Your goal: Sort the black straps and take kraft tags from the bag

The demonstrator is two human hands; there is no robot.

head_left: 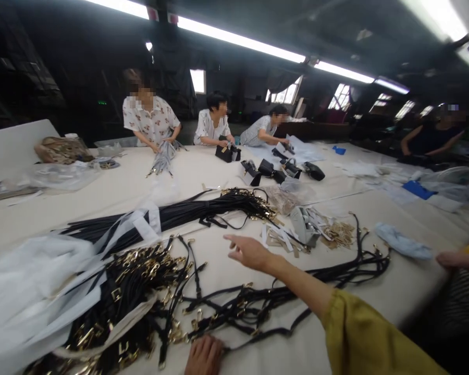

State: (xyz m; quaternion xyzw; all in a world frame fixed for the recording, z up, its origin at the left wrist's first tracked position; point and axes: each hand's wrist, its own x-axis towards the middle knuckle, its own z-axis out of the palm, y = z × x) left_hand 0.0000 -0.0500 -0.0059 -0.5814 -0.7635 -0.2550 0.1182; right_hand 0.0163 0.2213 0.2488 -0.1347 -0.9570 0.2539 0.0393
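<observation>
My right hand (252, 253) reaches out above the table, index finger stretched forward, holding nothing that I can see. Below it lies a loose tangle of thin black straps (254, 297) with gold-coloured metal clasps. At the bottom edge, my left hand (204, 355) rests on the table with its fingers bent together over the end of a black strap (258, 337); its fingertips are partly hidden. Left of that hand is a dense heap of black straps with gold buckles (140, 281). A long bundle of black straps (203, 208) stretches across the table behind my right hand.
Translucent plastic sheeting (27, 281) covers the left side. Brown and white tags (338, 234) lie beside a grey-white object (305, 226) and a pale blue cloth (402, 240). Across the table, several people handle straps and black bags (266, 167). Another person's hand (451, 259) rests at right.
</observation>
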